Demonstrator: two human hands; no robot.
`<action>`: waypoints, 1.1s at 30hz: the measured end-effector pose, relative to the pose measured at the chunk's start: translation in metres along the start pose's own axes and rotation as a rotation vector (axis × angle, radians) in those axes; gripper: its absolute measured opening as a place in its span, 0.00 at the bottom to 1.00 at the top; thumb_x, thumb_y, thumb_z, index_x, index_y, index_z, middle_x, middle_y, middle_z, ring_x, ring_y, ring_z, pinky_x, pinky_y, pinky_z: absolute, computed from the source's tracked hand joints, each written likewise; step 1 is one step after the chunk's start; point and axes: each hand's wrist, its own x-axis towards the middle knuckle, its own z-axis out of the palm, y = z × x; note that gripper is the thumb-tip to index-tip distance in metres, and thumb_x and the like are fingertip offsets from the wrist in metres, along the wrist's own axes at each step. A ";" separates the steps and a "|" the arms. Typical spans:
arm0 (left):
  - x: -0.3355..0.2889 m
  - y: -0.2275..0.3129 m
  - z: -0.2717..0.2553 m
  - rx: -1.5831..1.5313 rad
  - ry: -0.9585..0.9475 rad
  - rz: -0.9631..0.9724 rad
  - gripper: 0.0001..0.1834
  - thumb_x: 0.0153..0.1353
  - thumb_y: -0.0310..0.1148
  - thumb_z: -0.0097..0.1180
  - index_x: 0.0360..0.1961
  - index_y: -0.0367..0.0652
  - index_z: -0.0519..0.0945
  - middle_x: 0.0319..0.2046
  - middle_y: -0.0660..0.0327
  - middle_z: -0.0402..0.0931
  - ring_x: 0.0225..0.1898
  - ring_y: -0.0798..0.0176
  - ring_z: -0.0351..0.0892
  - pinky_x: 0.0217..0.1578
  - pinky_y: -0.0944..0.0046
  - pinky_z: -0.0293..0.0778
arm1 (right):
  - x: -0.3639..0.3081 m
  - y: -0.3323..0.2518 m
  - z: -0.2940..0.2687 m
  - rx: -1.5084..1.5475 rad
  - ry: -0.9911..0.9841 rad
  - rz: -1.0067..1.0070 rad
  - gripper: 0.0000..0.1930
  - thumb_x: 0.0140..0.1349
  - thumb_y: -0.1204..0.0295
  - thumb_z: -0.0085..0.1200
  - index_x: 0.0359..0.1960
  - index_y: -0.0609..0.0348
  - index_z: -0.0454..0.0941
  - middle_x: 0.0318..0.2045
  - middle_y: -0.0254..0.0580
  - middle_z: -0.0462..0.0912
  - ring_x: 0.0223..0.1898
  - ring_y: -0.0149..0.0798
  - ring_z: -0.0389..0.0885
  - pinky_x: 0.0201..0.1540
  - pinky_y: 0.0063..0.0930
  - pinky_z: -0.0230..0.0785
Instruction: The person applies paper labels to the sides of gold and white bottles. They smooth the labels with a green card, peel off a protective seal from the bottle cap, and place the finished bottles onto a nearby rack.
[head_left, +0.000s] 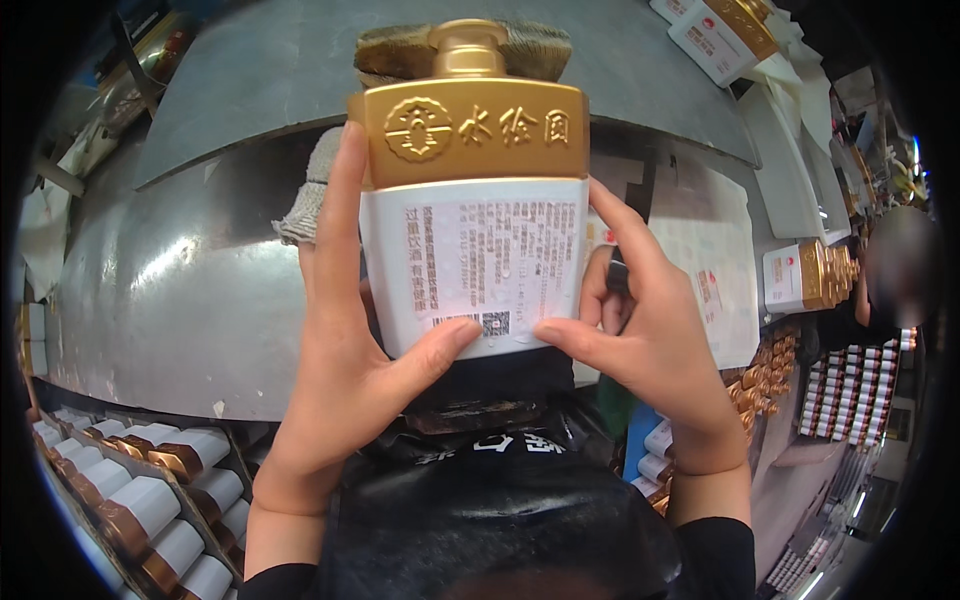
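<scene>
Head view: bottle (472, 215) hides bench; hands (345, 380) grip it.

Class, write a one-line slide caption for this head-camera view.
Both hands, left hand and right hand, hold up a white bottle with gold shoulder and cap above a grey metal worktable.

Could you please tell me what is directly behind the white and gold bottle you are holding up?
Behind the bottle, a brown brush-like pad and grey metal table show; the bottle covers the rest.

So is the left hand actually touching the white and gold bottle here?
Touching. The head view shows the left hand against the bottle: its fingers run up the left edge and its thumb presses on the white label's lower part.
</scene>
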 end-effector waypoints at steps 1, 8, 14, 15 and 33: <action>-0.002 0.005 0.004 -0.120 0.031 -0.053 0.55 0.50 0.32 0.63 0.76 0.47 0.43 0.72 0.52 0.50 0.69 0.51 0.60 0.67 0.52 0.60 | 0.001 -0.001 -0.004 0.034 0.013 0.009 0.41 0.53 0.70 0.68 0.68 0.62 0.62 0.21 0.22 0.67 0.24 0.15 0.64 0.27 0.08 0.54; 0.020 0.006 0.007 -0.189 0.182 0.038 0.43 0.59 0.33 0.56 0.73 0.39 0.50 0.72 0.51 0.49 0.71 0.52 0.54 0.69 0.53 0.53 | 0.025 -0.001 -0.002 0.111 0.083 0.011 0.40 0.53 0.69 0.69 0.67 0.63 0.63 0.21 0.21 0.65 0.24 0.15 0.62 0.27 0.08 0.52; 0.023 0.008 0.005 -0.260 0.175 0.002 0.44 0.58 0.30 0.57 0.73 0.39 0.51 0.69 0.51 0.54 0.70 0.51 0.56 0.68 0.53 0.56 | 0.031 -0.004 0.006 0.103 0.123 0.060 0.41 0.51 0.69 0.70 0.66 0.66 0.64 0.22 0.22 0.66 0.25 0.15 0.63 0.27 0.08 0.53; 0.023 0.008 0.004 -0.283 0.174 0.003 0.45 0.57 0.29 0.58 0.73 0.39 0.50 0.69 0.50 0.54 0.70 0.52 0.56 0.68 0.53 0.57 | 0.030 -0.005 0.007 0.127 0.119 0.079 0.41 0.51 0.69 0.70 0.66 0.66 0.64 0.22 0.22 0.67 0.25 0.15 0.64 0.27 0.08 0.54; 0.007 0.005 0.006 -0.349 0.100 -0.026 0.54 0.48 0.36 0.67 0.73 0.38 0.49 0.68 0.45 0.58 0.68 0.49 0.61 0.68 0.52 0.59 | 0.017 -0.003 0.009 0.276 0.061 0.067 0.44 0.48 0.73 0.72 0.68 0.67 0.61 0.23 0.23 0.65 0.26 0.16 0.64 0.28 0.07 0.56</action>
